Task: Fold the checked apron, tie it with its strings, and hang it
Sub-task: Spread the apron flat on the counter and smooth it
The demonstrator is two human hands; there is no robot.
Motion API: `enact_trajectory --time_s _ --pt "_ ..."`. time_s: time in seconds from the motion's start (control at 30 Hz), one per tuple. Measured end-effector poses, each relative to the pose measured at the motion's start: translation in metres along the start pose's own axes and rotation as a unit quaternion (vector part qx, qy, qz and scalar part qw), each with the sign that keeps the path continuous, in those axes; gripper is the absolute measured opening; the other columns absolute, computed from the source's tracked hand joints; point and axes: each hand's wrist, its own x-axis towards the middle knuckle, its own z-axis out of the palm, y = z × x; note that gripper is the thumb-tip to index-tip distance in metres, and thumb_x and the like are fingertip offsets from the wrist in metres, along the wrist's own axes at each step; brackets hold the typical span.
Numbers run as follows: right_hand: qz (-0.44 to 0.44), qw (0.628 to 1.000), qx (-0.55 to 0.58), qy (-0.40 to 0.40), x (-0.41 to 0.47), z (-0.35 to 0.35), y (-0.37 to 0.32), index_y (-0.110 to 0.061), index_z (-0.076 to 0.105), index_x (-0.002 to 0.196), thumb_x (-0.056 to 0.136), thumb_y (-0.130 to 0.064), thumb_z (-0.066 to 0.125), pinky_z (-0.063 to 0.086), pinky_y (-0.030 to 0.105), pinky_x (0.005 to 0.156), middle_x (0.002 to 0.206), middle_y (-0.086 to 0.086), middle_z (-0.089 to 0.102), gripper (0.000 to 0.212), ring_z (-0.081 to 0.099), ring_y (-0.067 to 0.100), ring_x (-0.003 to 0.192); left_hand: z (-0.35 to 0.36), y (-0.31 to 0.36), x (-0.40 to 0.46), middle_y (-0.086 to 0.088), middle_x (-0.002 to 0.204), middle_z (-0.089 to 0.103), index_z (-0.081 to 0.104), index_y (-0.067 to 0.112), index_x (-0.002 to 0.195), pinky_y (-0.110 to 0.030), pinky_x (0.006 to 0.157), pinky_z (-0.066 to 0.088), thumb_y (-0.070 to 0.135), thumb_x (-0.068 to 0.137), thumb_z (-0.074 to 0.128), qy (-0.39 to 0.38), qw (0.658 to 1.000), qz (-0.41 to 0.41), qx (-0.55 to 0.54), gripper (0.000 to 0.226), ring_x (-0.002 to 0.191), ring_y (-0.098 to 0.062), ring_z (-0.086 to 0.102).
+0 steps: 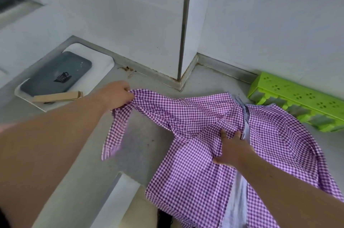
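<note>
**Apron spread on the grey counter**

A grey counter point(141, 142) runs into a white-walled corner, with a metal strip point(184, 22) going up the wall edge. The purple-checked apron point(195, 153) lies rumpled across the counter's right half, its lower part hanging over the front edge.

The left hand point(117, 95) is closed around a bunched corner of the apron where a string point(113, 134) joins, lifting it off the counter; the string dangles below the hand. The right hand point(232, 147) lies on the apron's middle with thumb out and fingertips tucked into a fold beside a pale strip of lining; whether it grips the cloth cannot be told.

At back left a white tray point(100, 63) holds a dark tray point(55, 73) and a wooden block point(57, 96). A green plastic rack point(297, 101) lies against the right wall, just behind the apron.
</note>
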Motion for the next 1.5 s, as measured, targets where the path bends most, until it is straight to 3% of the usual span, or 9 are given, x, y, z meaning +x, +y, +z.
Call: enact_trajectory --time_s 0.2,0.33,0.47,0.7,0.97,1.1,1.27,1.37,1.5 --pt "0.005 1.0 -0.007 -0.011 -0.004 -0.005 -0.002 -0.026 -0.027 0.157 0.074 -0.086 0.059 0.026 0.061 0.12 0.163 0.039 -0.005 0.133 0.013 0.053 0.152 0.024 -0.014 -0.006 -0.009 0.121 0.056 0.061 0.015 0.121 -0.043 0.088 0.053 0.034 0.091 0.068 0.206 0.903 0.131 0.352 0.036 0.106 -0.028 0.055" --pt "0.008 1.0 -0.001 -0.012 -0.003 -0.003 -0.002 -0.027 -0.029 0.156 0.074 -0.085 0.06 0.026 0.061 0.121 0.163 0.039 -0.006 0.134 0.015 0.054 0.152 0.074 -0.01 -0.022 0.003 0.129 0.063 0.06 0.03 0.129 -0.039 0.095 0.056 0.042 0.098 0.063 -0.016 0.875 0.323 0.359 0.034 0.112 -0.018 0.061" --pt "0.006 1.0 -0.004 -0.012 -0.001 -0.002 -0.002 -0.027 -0.03 0.156 0.073 -0.086 0.059 0.026 0.062 0.121 0.164 0.038 -0.007 0.135 0.011 0.054 0.153 0.12 -0.012 -0.023 -0.001 0.156 0.04 0.031 0.033 0.157 -0.047 0.103 0.053 0.046 0.097 0.067 -0.08 0.89 0.239 0.379 0.071 0.132 -0.026 0.052" --pt "-0.002 1.0 -0.003 -0.003 0.0 0.001 0.0 -0.026 -0.026 0.157 0.074 -0.086 0.06 0.026 0.063 0.121 0.164 0.037 -0.006 0.134 0.007 0.053 0.153 0.126 -0.006 -0.024 -0.002 0.102 0.065 0.057 0.019 0.127 -0.039 0.084 0.061 0.018 0.1 0.059 -0.042 0.865 0.234 0.442 0.027 0.086 -0.021 0.067" --pt "0.002 1.0 -0.01 0.012 0.0 0.003 0.003 -0.031 -0.028 0.157 0.07 -0.096 0.044 0.025 0.067 0.119 0.166 0.032 -0.011 0.13 0.0 0.056 0.152 0.105 -0.005 -0.013 -0.006 0.123 0.057 0.059 0.02 0.129 -0.043 0.096 0.054 0.025 0.096 0.066 -0.019 0.852 0.199 0.484 0.034 0.11 -0.025 0.06" --pt "-0.001 1.0 -0.013 0.011 -0.004 -0.001 0.003 -0.032 -0.029 0.156 0.07 -0.097 0.043 0.021 0.067 0.121 0.166 0.032 -0.012 0.13 -0.002 0.056 0.152 0.124 -0.003 -0.039 0.001 0.104 0.055 0.063 0.019 0.11 -0.039 0.087 0.056 0.044 0.095 0.056 -0.056 0.888 0.248 0.384 0.03 0.093 -0.016 0.056" --pt "0.001 0.999 0.012 0.046 -0.024 -0.007 0.005 -0.032 -0.016 0.161 0.074 -0.091 0.05 0.035 0.06 0.115 0.171 0.016 -0.01 0.124 0.004 0.045 0.156 0.171 0.011 -0.06 0.003 0.093 0.067 0.068 0.019 0.108 -0.029 0.075 0.05 0.068 0.099 0.042 -0.243 0.949 0.065 0.19 0.056 0.082 -0.012 0.062" --pt "-0.006 0.996 0.008 0.092 -0.037 0.0 0.001 -0.027 -0.008 0.163 0.08 -0.086 0.048 0.035 0.055 0.116 0.171 0.012 0.002 0.116 0.01 0.037 0.157 0.19 0.017 -0.064 0.002 0.117 0.07 0.063 0.021 0.123 -0.036 0.093 0.056 0.062 0.094 0.056 -0.195 0.978 0.024 0.069 0.051 0.1 -0.017 0.068" --pt "-0.03 0.991 0.017 0.128 -0.049 0.011 -0.002 -0.021 0.018 0.159 0.087 -0.076 0.052 0.043 0.05 0.112 0.157 0.01 0.031 0.098 0.035 0.033 0.144 0.2 0.024 -0.068 0.0 0.101 0.073 0.068 0.018 0.105 -0.039 0.088 0.062 0.04 0.093 0.065 -0.157 0.988 -0.003 0.008 0.025 0.092 -0.022 0.073"
